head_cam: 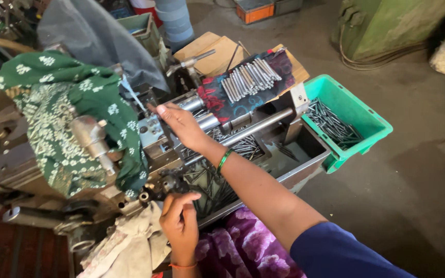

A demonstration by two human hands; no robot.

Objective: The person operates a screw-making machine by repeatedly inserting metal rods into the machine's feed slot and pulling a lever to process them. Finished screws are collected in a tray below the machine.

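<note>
Rods on the lathe: one batch cut, one batch waiting

Lathe (145, 149) fills the left half of my head view, its headstock draped in a green patterned cloth (63, 118). I judge the work to be mid-run, with plenty done and plenty left. Below the slide sits the grey metal tray (305, 164), and beyond it the green plastic bin (356, 110) holds a heap of dark rods (330, 126), which I take for finished pieces. On the red and blue cloth (243, 100) over the wooden board lies a neat row of bright metal rods (251, 77), apparently still to be fed; loose rods also lie scattered in the tray under my right arm.

My right hand (181, 123) reaches across to the tool post by the chuck, fingers extended and flat, touching the machine; I cannot tell whether a rod is pinched beneath them. My left hand (178, 224) is near me, fingers curled around a small dark handle (168, 183) at the front of the carriage, beside a pale rag (130, 247).
</note>
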